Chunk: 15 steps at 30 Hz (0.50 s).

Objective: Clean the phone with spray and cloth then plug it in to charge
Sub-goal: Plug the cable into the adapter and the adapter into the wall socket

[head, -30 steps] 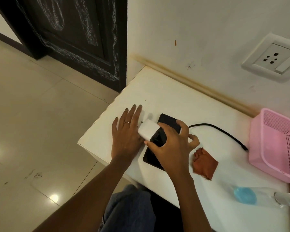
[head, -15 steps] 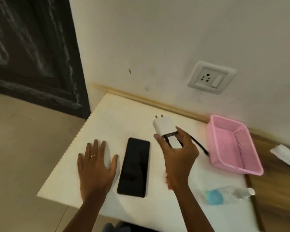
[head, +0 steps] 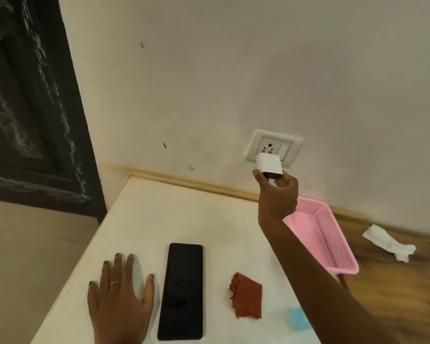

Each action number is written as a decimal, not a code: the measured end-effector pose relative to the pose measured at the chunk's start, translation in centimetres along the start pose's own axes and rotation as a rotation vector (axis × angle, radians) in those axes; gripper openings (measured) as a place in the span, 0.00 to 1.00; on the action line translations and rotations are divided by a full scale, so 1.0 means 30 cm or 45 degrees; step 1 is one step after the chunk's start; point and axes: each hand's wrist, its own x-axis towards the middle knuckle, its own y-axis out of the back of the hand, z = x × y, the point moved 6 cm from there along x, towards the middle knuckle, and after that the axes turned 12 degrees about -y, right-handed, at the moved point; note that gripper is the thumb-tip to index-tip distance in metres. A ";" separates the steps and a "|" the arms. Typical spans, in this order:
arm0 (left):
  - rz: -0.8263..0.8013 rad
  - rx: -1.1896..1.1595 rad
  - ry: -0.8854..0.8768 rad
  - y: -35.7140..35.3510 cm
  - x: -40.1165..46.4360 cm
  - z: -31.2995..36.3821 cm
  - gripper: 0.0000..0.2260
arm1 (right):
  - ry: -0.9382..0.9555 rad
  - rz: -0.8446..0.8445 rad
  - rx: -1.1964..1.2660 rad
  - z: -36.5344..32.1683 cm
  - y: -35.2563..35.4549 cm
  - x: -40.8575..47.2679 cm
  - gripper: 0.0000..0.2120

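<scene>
While lying flat with fingers spread on the white table [head: 184, 209], the left hand [head: 121, 301] is probably bracing the person just left of the phone [head: 181, 291], which is resting face up, dark and glossy. Right of it a rust cloth [head: 247, 297] is lying discarded. Farther off, the right hand [head: 277, 192] is pinching the white charger [head: 269, 166] at the wall socket [head: 273, 147], apparently aligning its pins

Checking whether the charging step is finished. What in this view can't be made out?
- White charger block: prongs hidden behind it; seated in wall socket or not, unclear.
- Cable: covered by right hand.
- Blue-labelled bottle: mostly behind the right forearm.
</scene>
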 end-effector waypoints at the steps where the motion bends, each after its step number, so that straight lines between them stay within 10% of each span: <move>1: 0.011 -0.004 0.005 0.002 0.000 0.001 0.39 | 0.004 -0.003 -0.014 0.000 -0.009 0.004 0.30; 15: -0.047 -0.057 0.043 -0.001 -0.001 0.013 0.41 | 0.002 0.013 -0.084 -0.002 -0.030 0.044 0.30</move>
